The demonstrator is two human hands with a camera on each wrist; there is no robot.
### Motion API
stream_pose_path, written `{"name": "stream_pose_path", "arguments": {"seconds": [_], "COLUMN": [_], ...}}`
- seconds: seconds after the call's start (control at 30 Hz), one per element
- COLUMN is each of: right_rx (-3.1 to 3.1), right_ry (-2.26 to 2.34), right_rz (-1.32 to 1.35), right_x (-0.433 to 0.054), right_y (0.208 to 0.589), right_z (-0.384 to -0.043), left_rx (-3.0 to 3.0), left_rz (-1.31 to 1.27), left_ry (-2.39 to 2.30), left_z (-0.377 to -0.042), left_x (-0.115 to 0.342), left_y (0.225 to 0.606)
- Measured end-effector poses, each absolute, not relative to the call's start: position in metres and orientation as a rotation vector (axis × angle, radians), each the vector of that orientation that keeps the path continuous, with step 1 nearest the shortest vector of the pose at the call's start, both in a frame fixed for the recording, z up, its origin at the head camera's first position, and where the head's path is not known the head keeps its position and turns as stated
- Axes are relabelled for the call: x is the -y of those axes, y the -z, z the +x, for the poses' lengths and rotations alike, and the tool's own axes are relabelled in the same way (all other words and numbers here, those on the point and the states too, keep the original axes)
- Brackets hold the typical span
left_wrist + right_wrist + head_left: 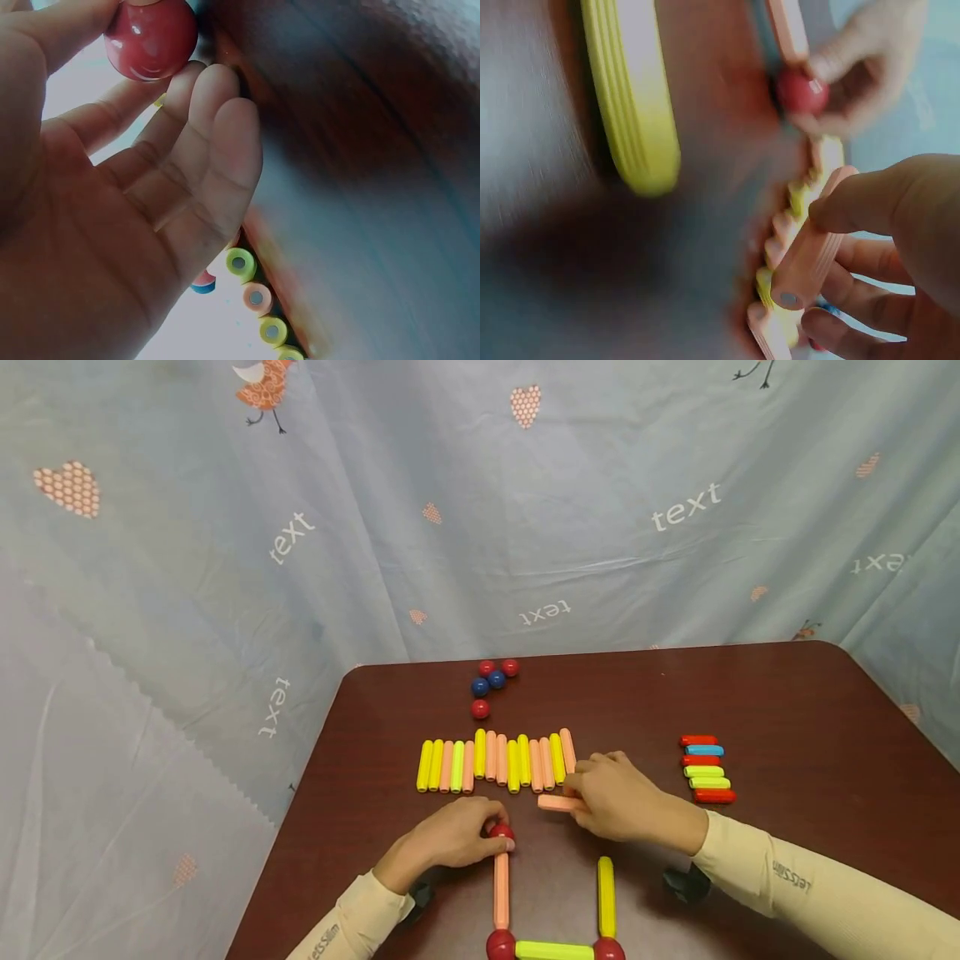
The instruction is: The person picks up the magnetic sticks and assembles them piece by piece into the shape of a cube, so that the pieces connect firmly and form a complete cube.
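My left hand (461,833) pinches a red ball (152,41) between thumb and fingers. That ball sits at the far end of an orange rod (501,893) lying on the table. At the rod's near end is another red ball (501,944), joined by a lime rod (555,951) to a third red ball (609,949), from which a yellow rod (607,897) runs away from me. Between thumb and fingers, my right hand (618,797) holds a loose orange rod (810,247), whose end shows a small grey disc. It is just in front of the row's right end.
A row of yellow, orange and lime rods (480,753) crosses the table's middle. Several red and blue balls (497,679) lie behind it. At the right is a stack of short red, blue and lime rods (705,772). A patterned curtain (480,527) hangs behind the table.
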State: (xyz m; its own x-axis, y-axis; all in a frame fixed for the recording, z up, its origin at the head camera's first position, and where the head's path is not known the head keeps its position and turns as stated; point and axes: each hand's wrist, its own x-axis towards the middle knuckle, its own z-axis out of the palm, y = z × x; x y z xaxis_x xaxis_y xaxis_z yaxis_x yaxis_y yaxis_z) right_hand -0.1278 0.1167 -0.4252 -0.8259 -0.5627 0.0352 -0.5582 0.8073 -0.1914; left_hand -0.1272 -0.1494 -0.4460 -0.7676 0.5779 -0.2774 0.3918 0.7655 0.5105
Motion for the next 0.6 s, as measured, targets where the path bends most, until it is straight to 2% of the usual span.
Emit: {"name": "stream_pose_path", "arguments": {"seconds": [0.6], "right_rx": [-2.835], "right_ry": [0.292], "right_rz": [-1.119], "right_x": [-0.085], "right_y": [0.452], "right_z": [-0.113], "left_rx": [-2.573], "left_rz": [0.764], "left_ry": [-0.533], "left_z": [-0.127], "left_x": [0.147], "left_y": [0.446]}}
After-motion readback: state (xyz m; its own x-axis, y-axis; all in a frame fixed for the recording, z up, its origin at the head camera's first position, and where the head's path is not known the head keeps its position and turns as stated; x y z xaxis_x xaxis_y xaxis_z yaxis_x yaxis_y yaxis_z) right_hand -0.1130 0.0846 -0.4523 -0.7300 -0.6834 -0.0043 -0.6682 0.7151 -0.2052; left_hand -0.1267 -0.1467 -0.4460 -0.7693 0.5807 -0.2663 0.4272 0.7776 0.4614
